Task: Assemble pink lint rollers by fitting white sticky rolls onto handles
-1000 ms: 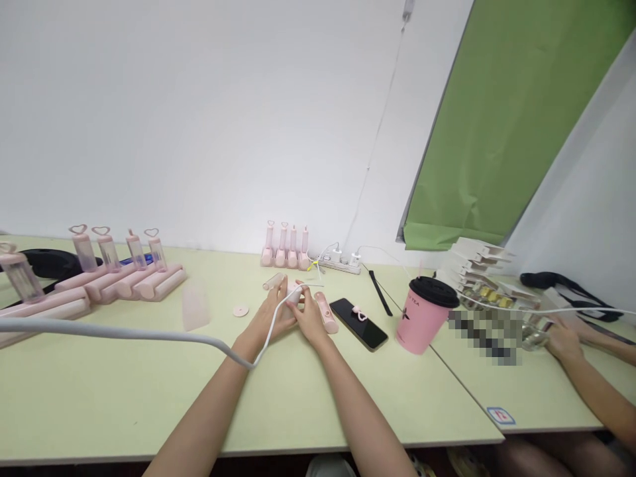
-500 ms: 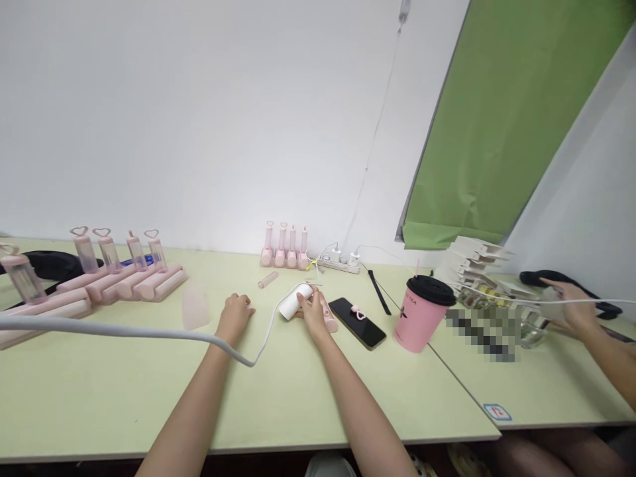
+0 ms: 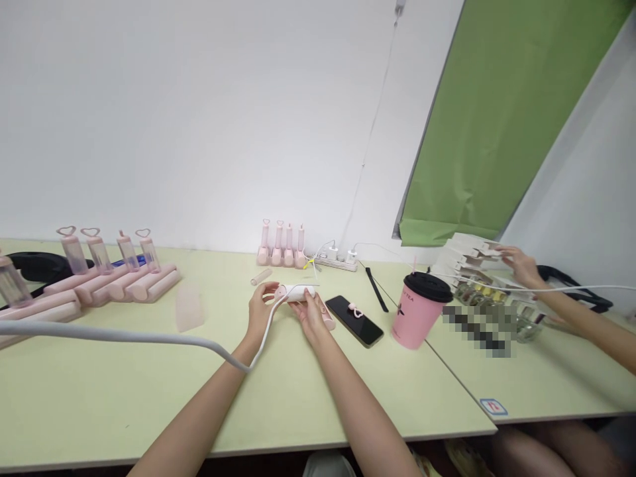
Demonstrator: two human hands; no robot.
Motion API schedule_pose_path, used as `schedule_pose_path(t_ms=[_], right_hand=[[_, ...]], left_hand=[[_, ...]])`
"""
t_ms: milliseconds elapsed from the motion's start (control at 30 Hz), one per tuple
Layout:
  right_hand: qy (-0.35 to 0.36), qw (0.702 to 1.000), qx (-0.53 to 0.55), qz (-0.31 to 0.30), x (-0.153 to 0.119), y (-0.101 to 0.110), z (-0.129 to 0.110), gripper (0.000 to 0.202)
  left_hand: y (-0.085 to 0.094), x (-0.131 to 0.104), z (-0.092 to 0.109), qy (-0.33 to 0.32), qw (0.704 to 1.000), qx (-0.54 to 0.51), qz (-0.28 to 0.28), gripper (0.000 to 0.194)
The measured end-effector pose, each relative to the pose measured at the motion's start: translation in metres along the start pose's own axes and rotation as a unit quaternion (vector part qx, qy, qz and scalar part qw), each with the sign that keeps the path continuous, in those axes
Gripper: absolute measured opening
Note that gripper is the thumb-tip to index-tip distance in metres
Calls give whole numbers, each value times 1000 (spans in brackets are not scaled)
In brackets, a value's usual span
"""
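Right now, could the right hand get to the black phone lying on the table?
Probably yes. The right hand is close beside the flat black phone with only bare green table between them, though its fingers are holding a white tube-shaped piece.

On the pale green table (image 3: 124,404), the left hand (image 3: 260,310) and right hand (image 3: 311,314) together hold a small white cylindrical device (image 3: 299,292) lying sideways. A black smartphone (image 3: 356,320) lies just right of them, then a pink paper cup with black lid (image 3: 418,310). A co-worker's hand (image 3: 517,262) touches stacked white boxes (image 3: 464,250).
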State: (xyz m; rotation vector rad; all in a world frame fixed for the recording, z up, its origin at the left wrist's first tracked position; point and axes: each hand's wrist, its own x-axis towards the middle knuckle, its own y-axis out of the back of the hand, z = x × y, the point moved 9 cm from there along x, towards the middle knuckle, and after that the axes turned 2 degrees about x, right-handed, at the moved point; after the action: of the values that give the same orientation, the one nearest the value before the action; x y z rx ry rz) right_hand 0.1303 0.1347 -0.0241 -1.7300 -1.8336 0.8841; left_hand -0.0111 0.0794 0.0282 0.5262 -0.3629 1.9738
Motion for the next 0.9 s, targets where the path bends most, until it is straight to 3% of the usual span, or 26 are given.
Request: schedule_pose_path(t_ms=[167,367,433,533,667,900], right_hand=[[-76,996,8,-48,-13,-15,11,31],[-153,980,-100,-83,-23,-16,25,43],[-139,983,-95,-73,-19,-13,25,40],[-110,989,-78,-60,-15,-8,23,34],[-115,989,-67,-61,-15,-7,26,30],[-121,989,-50,-73,-14,-3,27,22]], left_hand=[[14,-3,21,-97,993,46,49,26],[24,-10,44,-172,973,113,99,17],[19,-13,49,-215,960,160,84,19],[4,-19,50,-277,925,260,25,38],[-8,-24,46,-299,887,351,-20,51],[-13,-26,46,-314,880,351,-63,50]])
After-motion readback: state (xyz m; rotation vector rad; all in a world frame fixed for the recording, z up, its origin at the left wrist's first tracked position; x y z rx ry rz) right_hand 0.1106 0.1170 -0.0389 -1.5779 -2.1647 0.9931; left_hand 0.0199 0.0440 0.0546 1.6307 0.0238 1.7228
